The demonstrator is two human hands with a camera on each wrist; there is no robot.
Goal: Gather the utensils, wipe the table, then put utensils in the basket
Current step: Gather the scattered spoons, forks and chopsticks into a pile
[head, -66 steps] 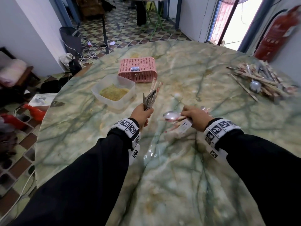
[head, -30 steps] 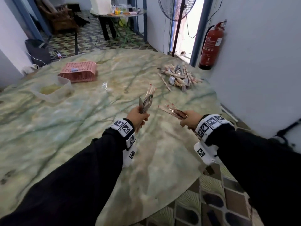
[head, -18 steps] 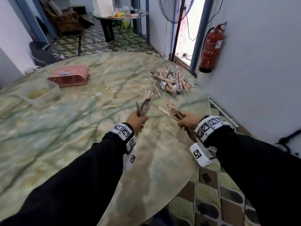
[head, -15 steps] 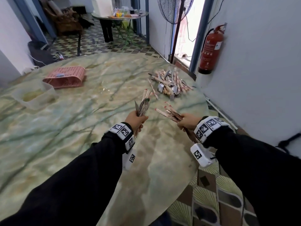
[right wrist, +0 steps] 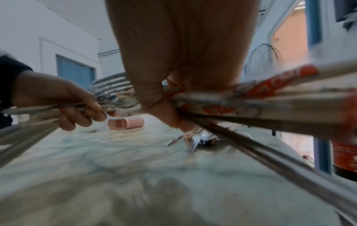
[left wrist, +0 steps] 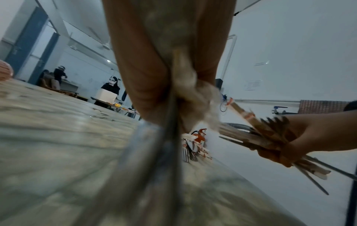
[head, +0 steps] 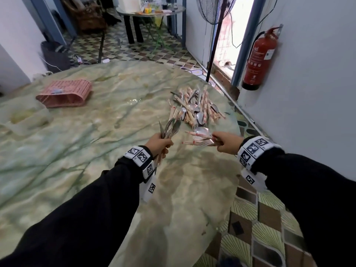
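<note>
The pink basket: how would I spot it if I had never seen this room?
Start at the big round green marble table and look to its far left side, away from the utensil pile. The pink basket lies tipped on its side there, beside a clear plastic tub. It is the only pink, perforated thing on the table.

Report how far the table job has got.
Gathering is partly done: a pile of utensils lies on the marble table near its far right edge. In hand: the left hand grips a bundle of spoons and forks, and the right hand grips wrapped chopsticks and cutlery. Left: no cloth is in view, so wiping seems not begun; the pink basket lies on its side, nothing visibly in it.
</note>
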